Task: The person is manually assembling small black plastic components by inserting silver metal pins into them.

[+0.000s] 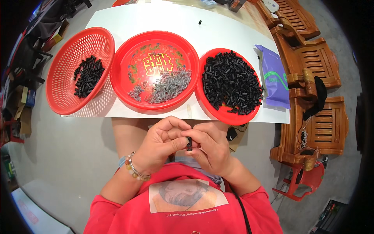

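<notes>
Above my lap, just off the table's near edge, both hands meet around one small black cylindrical part (189,143). My left hand (165,138), with a bracelet at its wrist, presses its thumb to the part's side. The thumb and forefinger of my right hand (210,146) pinch the same part from the other side. In front of them, a red round tray (134,39) holds a heap of small metal springs (169,86). To its right, a red plate (218,115) is piled with black cylindrical parts (230,80). A red mesh basket (60,78) at left holds more black parts (89,76).
The containers stand on a white table (230,35). A purple package (274,78) lies at its right end, and a single black piece (200,22) near the far side. Wooden chairs (323,124) and a red plastic stool (307,183) stand on the right.
</notes>
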`<state>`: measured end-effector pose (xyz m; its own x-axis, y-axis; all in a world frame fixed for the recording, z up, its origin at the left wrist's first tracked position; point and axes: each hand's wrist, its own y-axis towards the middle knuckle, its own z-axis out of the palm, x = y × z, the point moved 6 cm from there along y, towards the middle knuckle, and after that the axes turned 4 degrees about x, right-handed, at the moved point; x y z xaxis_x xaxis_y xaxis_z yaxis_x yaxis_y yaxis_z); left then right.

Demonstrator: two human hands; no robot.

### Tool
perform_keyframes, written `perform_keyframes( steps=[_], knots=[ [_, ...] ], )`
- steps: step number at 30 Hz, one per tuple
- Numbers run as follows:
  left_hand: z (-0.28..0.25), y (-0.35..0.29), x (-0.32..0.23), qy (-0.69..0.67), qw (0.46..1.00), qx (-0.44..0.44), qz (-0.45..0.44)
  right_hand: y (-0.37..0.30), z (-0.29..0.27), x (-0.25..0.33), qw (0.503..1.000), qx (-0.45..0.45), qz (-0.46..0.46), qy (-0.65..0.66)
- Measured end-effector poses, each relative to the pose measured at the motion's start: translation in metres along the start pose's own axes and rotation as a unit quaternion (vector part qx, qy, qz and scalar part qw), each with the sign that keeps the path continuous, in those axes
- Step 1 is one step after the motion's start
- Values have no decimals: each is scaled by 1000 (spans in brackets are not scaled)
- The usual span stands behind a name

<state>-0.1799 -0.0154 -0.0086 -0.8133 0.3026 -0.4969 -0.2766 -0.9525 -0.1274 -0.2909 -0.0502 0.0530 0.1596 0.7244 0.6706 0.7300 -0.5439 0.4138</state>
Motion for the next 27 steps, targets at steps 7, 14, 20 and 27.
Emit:
perform_keyframes(
  steps=[7, 14, 20, 27],
  knots=[
    [-5, -4, 1, 56, 998, 15, -5, 1, 0, 5, 1000, -10, -16, -13],
    [-10, -7, 3, 55, 998, 19, 4, -4, 5, 1, 999, -32, -13, 0],
    [-7, -2, -1, 56, 998, 22, -16, -4, 1, -5, 998, -23, 19, 51],
    [-21, -17, -64, 336, 906, -200, 164, -16, -16, -35, 993, 13, 114, -11]
  ],
)
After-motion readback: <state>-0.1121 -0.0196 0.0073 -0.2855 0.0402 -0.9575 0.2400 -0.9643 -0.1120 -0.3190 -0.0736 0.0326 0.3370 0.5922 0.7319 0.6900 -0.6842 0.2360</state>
